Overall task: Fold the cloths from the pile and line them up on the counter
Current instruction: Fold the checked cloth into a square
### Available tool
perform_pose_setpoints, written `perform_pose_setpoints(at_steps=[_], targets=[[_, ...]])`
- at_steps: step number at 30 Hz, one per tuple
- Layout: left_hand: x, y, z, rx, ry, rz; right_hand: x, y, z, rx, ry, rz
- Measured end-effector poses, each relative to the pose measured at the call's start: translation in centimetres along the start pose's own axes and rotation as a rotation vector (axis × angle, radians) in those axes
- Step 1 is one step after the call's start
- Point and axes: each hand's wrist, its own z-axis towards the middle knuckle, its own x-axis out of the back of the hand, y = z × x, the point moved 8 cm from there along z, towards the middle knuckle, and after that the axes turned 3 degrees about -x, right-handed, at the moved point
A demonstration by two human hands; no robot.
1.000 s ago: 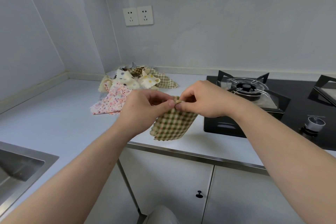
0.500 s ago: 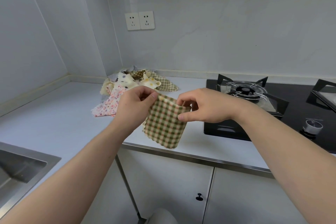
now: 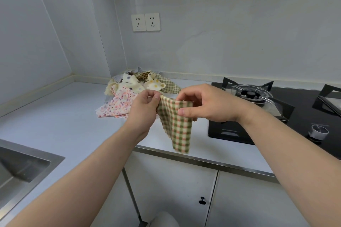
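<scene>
Just beyond the left hand [image 3: 145, 108] lies the pile [image 3: 136, 88] of cloths; that hand pinches one top corner of the green checked cloth [image 3: 176, 129], which hangs between both hands above the counter [image 3: 199, 149], long axis dropping from the fingers. The right hand [image 3: 206, 105] pinches the other top corner, equally near. Whether the cloth is already doubled cannot be told.
</scene>
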Motion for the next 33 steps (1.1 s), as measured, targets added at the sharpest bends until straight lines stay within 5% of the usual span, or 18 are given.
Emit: perform_pose_setpoints(at_steps=[9, 18, 33], targets=[[-0.4, 1.0, -0.3, -0.105, 0.031, 0.0, 2.1, 0.8, -0.2, -0.052, 0.215, -0.331], [-0.3, 2.6, -0.7, -0.332, 0.026, 0.33, 2.5, 1.3, -0.4, -0.084, 0.298, -0.613], [-1.4, 1.9, -0.3, -0.155, -0.116, 0.351, 2.8, 1.5, -0.6, 0.037, 0.381, -0.559]])
